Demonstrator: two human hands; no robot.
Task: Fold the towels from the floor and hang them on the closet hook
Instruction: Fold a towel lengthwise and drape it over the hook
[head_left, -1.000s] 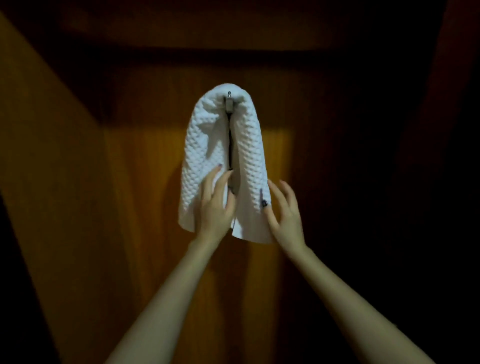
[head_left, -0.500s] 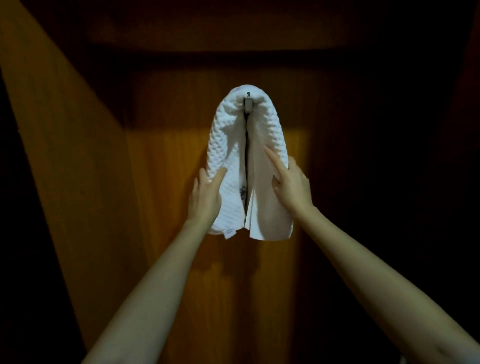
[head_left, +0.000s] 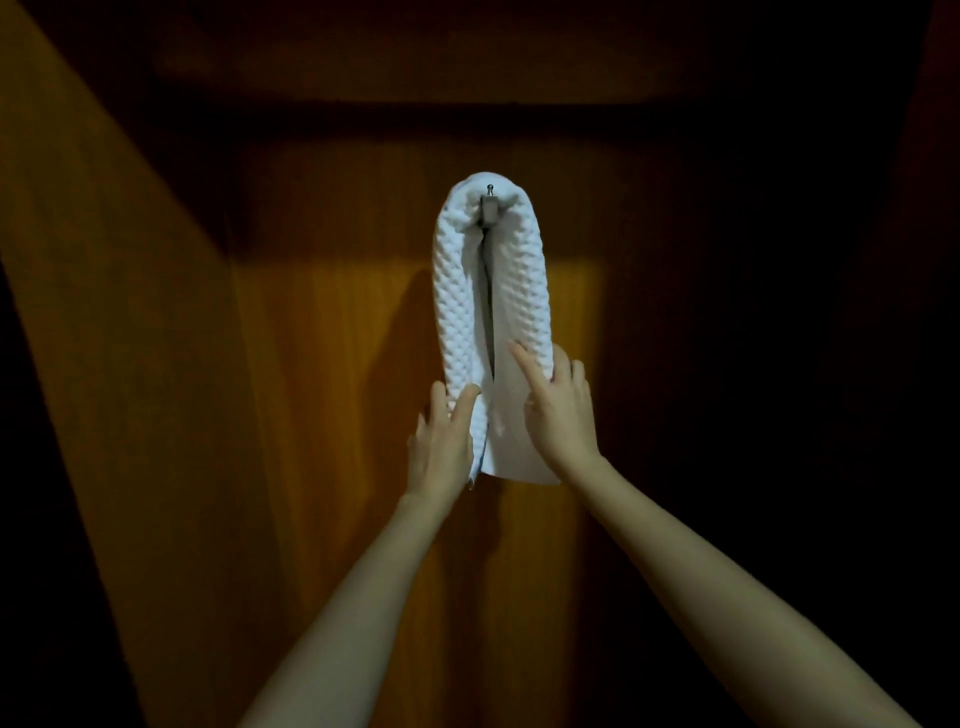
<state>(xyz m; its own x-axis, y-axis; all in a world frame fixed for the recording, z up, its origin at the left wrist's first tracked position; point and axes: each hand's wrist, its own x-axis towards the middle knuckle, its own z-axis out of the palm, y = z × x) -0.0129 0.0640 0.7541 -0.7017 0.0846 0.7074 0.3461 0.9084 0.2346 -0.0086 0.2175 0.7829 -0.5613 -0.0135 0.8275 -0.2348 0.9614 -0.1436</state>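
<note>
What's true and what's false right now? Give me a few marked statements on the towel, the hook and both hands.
1. The white towel is draped over the hook, with two halves hanging down. True.
2. The towel lies flat on the floor. False: it hangs against the wooden closet panel.
3. The left hand touches the towel's left half near its lower end. True.
4. The right hand is clear of the towel. False: its index finger lies on the towel's right half.
</note>
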